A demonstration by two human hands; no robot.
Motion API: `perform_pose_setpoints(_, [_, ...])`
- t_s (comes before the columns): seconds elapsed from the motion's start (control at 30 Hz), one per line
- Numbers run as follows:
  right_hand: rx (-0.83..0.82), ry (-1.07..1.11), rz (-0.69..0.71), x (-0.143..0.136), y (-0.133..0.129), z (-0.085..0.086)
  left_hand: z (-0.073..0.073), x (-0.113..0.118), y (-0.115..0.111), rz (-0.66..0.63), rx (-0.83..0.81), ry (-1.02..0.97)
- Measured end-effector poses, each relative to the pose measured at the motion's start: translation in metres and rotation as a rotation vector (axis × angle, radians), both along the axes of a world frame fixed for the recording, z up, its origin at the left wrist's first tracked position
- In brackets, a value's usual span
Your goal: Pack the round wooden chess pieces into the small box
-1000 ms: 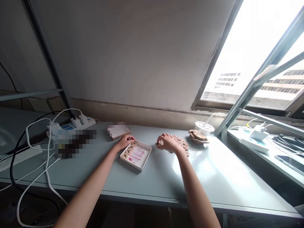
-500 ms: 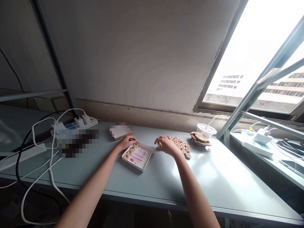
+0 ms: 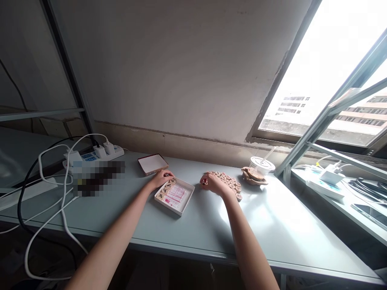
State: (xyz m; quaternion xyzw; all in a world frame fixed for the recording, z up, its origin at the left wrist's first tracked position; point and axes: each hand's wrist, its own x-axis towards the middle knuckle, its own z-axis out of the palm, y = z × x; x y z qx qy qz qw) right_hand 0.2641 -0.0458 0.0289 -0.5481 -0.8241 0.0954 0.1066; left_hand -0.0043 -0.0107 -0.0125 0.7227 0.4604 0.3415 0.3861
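My left hand [image 3: 160, 179] is closed round the upper left corner of a shallow white box [image 3: 186, 204], its fingers curled at the edge. Inside the box, several round wooden xiangqi pieces [image 3: 165, 189] with black characters line the left side; pink markings cover the bottom beside them. Right of the box, my right hand [image 3: 212, 183] pinches a xiangqi piece [image 3: 204, 183] at the table top. Its palm partly hides a tight cluster of similar pieces [image 3: 232, 181], lying flat with their characters up.
A box lid [image 3: 152, 163] lies open side up behind my left hand. Right of the cluster, a clear plastic cup [image 3: 261, 166] with a straw stands by a brown carved holder [image 3: 254, 177]. A power strip [image 3: 90, 156] and loose white cables [image 3: 64, 209] occupy the table's left end.
My right hand's fingers have closed more on the piece, which has tilted. My left hand stays at the box corner. The view has shifted slightly.
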Motion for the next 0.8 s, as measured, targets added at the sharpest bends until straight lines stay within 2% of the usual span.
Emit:
perform_pose_setpoints(0.2, [0.06, -0.054, -0.029, 0.0, -0.006, 0.006, -0.001, -0.001, 0.001, 0.004, 0.034, 0.027])
perform_pose_setpoints(0.3, [0.055, 0.028, 0.034, -0.006, -0.006, 0.007, -0.002, -0.002, 0.003, -0.002, 0.027, 0.032])
perform_pose_setpoints(0.43, [0.179, 0.133, 0.209, -0.042, -0.01, 0.002, 0.0, -0.005, 0.004, -0.072, -0.024, 0.025])
perform_pose_setpoints(0.53, [0.32, -0.022, 0.307, -0.079, -0.018, -0.008, 0.003, -0.007, 0.005, -0.105, -0.006, 0.036])
perform_pose_setpoints(0.6, [0.388, -0.137, 0.321, -0.097, -0.021, -0.015, 0.004, -0.008, 0.005, -0.109, -0.006, 0.044])
perform_pose_setpoints(0.7, [0.436, -0.199, 0.289, -0.107, -0.022, -0.019, 0.005, -0.007, 0.004, -0.112, -0.021, 0.058])
perform_pose_setpoints(0.8, [0.379, -0.119, 0.255, -0.098, -0.018, -0.016, 0.004, -0.005, 0.003, -0.15, -0.038, 0.061])
